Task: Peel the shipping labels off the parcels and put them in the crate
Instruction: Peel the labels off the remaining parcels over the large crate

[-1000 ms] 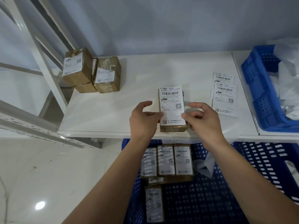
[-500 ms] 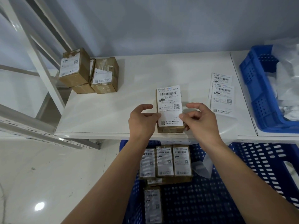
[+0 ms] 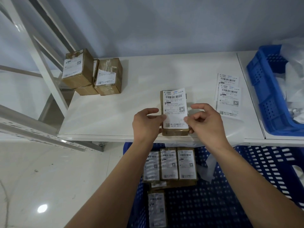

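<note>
The parcel (image 3: 174,132), a flat brown packet, is seen lying near the front edge of the white table (image 3: 125,106), with its shipping label (image 3: 175,109) still stuck over most of its upper face; the label's far right corner is curled slightly off the packet. The parcel is gripped at its left side by the left hand (image 3: 146,123), whose thumb is laid against the label's left margin. Its right edge is pinched by the right hand (image 3: 206,124), with the forefinger tip set on the label's right margin and the thumb lower against the packet's side; whether the paper itself is caught between them cannot be told. Two peeled labels (image 3: 229,100) are laid overlapping on the table to the right, well apart from the parcel. Beyond them, on the adjoining table top, a blue crate (image 3: 264,97) filled with white plastic bags is placed. Below the table's front edge a second, larger blue crate (image 3: 233,191) is seen, in which several labelled packets (image 3: 169,163) are lined up side by side. At the table's far left corner three taped brown boxes (image 3: 92,74) are stacked together, beside a white metal rack frame (image 3: 41,56).
</note>
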